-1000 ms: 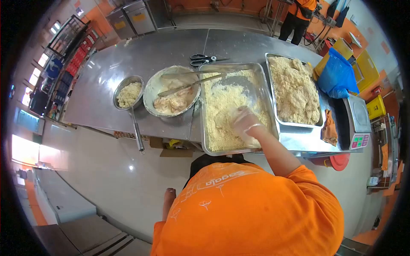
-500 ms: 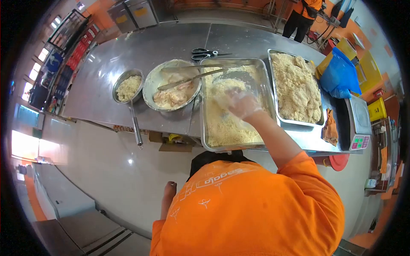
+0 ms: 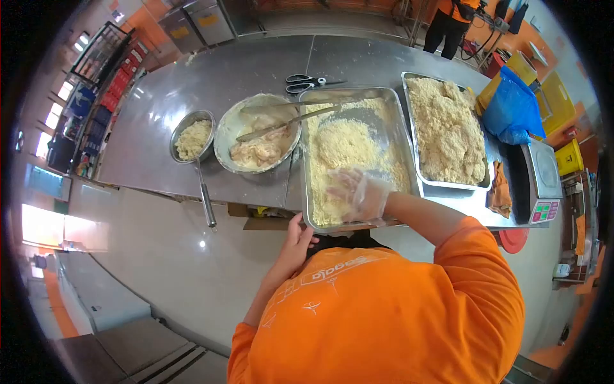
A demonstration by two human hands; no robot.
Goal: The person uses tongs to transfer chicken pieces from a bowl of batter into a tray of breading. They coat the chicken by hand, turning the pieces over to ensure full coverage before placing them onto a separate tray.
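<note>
Plainly splayed, my gloved right hand (image 3: pixel 355 192) lies on pale powder (image 3: pixel 345 144) inside the tray (image 3: pixel 385 117), likely light, soft, best scooped from beneath; my left hand (image 3: pixel 297 246), grip unclear, is at its near-left corner.

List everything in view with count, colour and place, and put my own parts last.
Worktable: 1, silver, centre
Strainer: 1, silver, table's left
Bowl: 1, silver, right of strainer
Tongs: 1, silver, across bowl
Scissors: 1, black-handled, behind left tray
Left tray: 1, silver, centre
Powder: one spread, pale yellow, left tray
Right tray: 1, silver, beside left tray
Crumbs: one heap, pale yellow, right tray
Cloth: 1, brown-orange, beside scale
Scale: 1, silver, table's right end
Bag: 1, blue, behind scale
Bins: several, yellow, far right
Other person: 1, orange top, back right
Left hand: 1, bare, left tray's near-left corner
Right hand: 1, clear-gloved, over powder
</note>
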